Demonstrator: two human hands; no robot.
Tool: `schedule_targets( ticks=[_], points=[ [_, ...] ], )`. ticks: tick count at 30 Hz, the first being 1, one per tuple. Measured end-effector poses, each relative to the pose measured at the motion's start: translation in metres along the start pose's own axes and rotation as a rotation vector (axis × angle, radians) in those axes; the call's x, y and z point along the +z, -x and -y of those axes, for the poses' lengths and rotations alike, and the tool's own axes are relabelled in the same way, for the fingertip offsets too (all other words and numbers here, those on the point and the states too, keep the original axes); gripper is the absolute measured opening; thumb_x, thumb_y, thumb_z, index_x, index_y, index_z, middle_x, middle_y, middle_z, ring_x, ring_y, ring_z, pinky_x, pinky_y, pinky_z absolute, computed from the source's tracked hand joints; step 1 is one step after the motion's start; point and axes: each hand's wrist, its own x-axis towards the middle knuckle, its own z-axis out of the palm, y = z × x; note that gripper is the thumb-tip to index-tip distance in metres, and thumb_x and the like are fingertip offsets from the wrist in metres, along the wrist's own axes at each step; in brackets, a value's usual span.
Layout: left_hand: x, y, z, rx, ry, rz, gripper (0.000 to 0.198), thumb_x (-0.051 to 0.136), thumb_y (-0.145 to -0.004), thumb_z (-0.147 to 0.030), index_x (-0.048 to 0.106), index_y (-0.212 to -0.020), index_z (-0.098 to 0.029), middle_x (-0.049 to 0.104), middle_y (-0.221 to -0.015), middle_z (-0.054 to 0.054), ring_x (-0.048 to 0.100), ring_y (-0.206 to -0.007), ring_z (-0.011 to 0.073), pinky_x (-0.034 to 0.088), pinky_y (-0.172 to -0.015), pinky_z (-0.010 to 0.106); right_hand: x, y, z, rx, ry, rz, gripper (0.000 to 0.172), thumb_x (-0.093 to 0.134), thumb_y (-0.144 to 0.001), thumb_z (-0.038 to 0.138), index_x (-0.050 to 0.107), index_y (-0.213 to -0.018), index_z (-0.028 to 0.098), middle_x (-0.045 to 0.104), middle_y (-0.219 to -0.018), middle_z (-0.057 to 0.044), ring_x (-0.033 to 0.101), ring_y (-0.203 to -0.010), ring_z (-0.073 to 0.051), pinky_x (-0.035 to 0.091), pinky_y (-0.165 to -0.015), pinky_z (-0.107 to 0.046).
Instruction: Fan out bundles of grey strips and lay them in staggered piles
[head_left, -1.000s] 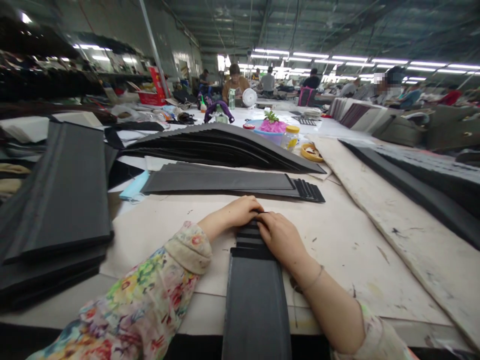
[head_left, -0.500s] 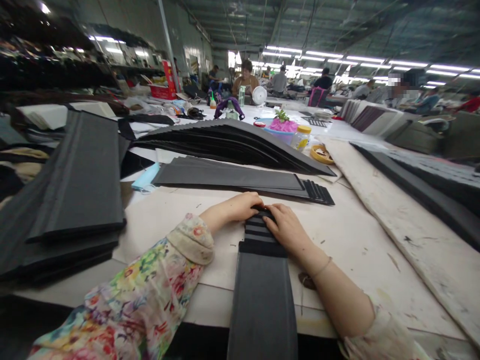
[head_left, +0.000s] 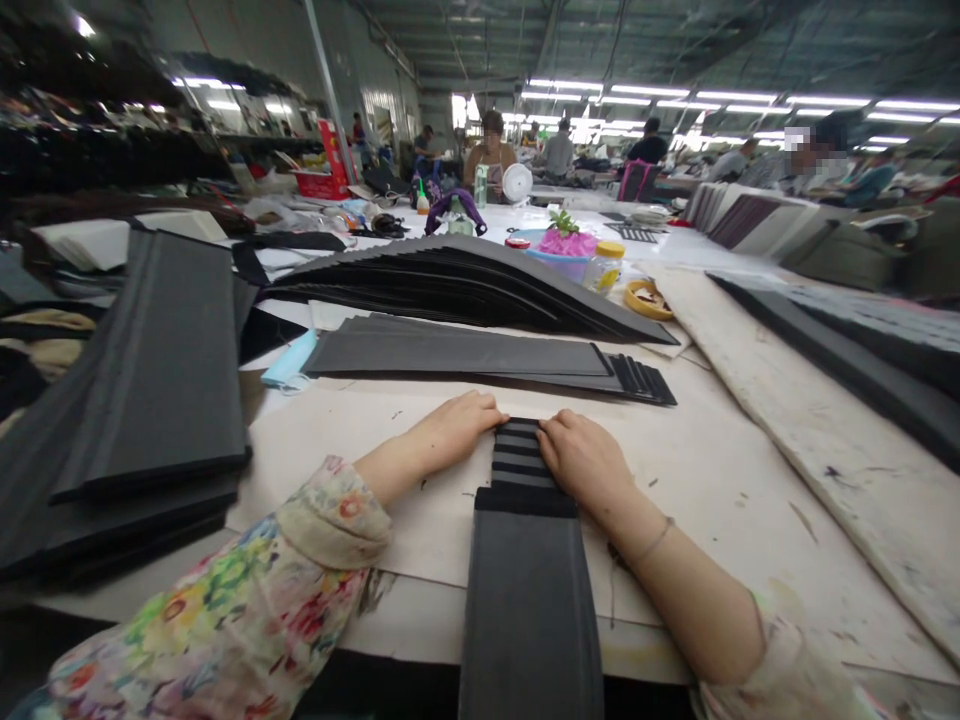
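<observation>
In front of me lies a stack of long dark grey strips [head_left: 532, 600] with black-bound ends, overlapped so that their far ends show as a row of steps. My left hand [head_left: 459, 428] is closed, its fingertips pinching the far left corner of the stack. On the other side, my right hand [head_left: 589, 458] has its fingers bent together on the far right edge. What the fingertips hold beneath the edge is hidden. Just beyond both hands, another pile of grey strips [head_left: 465, 352] lies crosswise.
A taller, bowed pile of dark sheets [head_left: 480, 265] lies behind. More strips [head_left: 180, 360] are heaped at left, near a blue face mask [head_left: 291, 360]. A long pale board [head_left: 795, 440] runs along the right. A yellow-lidded jar [head_left: 604, 268] stands farther back, and people work beyond.
My hands have moved apart from the middle of the stack's far end to its two corners. The left hand went leftward; the right shifted slightly right. The striped end is now more exposed.
</observation>
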Motion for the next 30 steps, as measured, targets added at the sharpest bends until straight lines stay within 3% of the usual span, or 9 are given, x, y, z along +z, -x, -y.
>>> schedule_targets(
  ticks=[5,10,13,16,20,27,30],
  points=[
    [-0.007,0.004,0.004,-0.082,0.173,0.016,0.026,0.039,-0.086,-0.017,0.062,-0.099,-0.015,0.058,-0.098,0.006,0.050,-0.095,0.0162,0.038,-0.088,0.028,0.001,0.001,0.001,0.021,0.016,0.010,0.032,0.032,-0.090,0.026,0.063,-0.089,0.016,0.059,-0.084,-0.010,0.055,-0.080,-0.020,0.038,-0.072,-0.030],
    [-0.048,0.026,-0.005,-0.264,0.469,0.028,0.032,0.048,-0.082,-0.040,0.058,-0.099,-0.015,0.058,-0.097,0.005,0.054,-0.085,0.0157,0.044,-0.074,0.027,0.002,0.001,-0.001,0.033,-0.021,-0.012,0.031,0.033,-0.089,0.026,0.062,-0.092,0.017,0.059,-0.088,-0.009,0.055,-0.083,-0.020,0.038,-0.074,-0.030],
    [-0.065,0.044,-0.022,-0.256,0.592,0.143,0.037,0.044,-0.082,-0.048,0.058,-0.091,-0.015,0.059,-0.082,0.002,0.053,-0.075,0.0145,0.043,-0.067,0.025,0.004,0.002,-0.002,0.052,-0.065,-0.027,0.029,0.035,-0.089,0.027,0.061,-0.093,0.017,0.059,-0.089,-0.009,0.054,-0.086,-0.020,0.038,-0.077,-0.030],
    [-0.058,0.053,-0.038,-0.174,0.568,0.207,0.044,0.055,-0.074,-0.051,0.056,-0.103,-0.017,0.058,-0.093,0.004,0.053,-0.082,0.0165,0.043,-0.073,0.027,0.004,0.002,-0.004,0.066,-0.124,-0.039,0.027,0.036,-0.089,0.028,0.060,-0.094,0.017,0.059,-0.092,-0.008,0.053,-0.090,-0.020,0.038,-0.080,-0.029],
    [-0.034,0.053,-0.051,-0.101,0.431,0.146,0.073,0.064,-0.066,-0.052,0.039,-0.127,-0.021,0.048,-0.118,0.009,0.044,-0.108,0.0231,0.036,-0.092,0.034,0.005,0.001,-0.012,0.103,-0.226,-0.068,0.028,0.035,-0.088,0.030,0.058,-0.096,0.016,0.057,-0.098,-0.010,0.050,-0.098,-0.021,0.037,-0.085,-0.032],
    [-0.026,0.052,-0.056,-0.174,0.368,0.137,0.078,0.062,-0.067,-0.053,0.030,-0.132,-0.022,0.044,-0.123,0.009,0.041,-0.113,0.0245,0.034,-0.096,0.037,0.006,-0.006,-0.030,0.243,-0.507,-0.098,0.032,0.033,-0.087,0.034,0.056,-0.073,0.017,0.058,-0.084,-0.011,0.052,-0.091,-0.023,0.036,-0.086,-0.039],
    [-0.027,0.052,-0.058,-0.213,0.368,0.146,0.082,0.063,-0.067,-0.050,0.026,-0.135,-0.022,0.043,-0.126,0.010,0.039,-0.115,0.0248,0.033,-0.096,0.038,0.002,-0.006,-0.035,0.323,-0.696,-0.084,0.045,0.020,-0.089,0.041,0.056,-0.083,0.016,0.061,-0.083,-0.009,0.058,-0.081,-0.020,0.044,-0.075,-0.035]
  ],
)
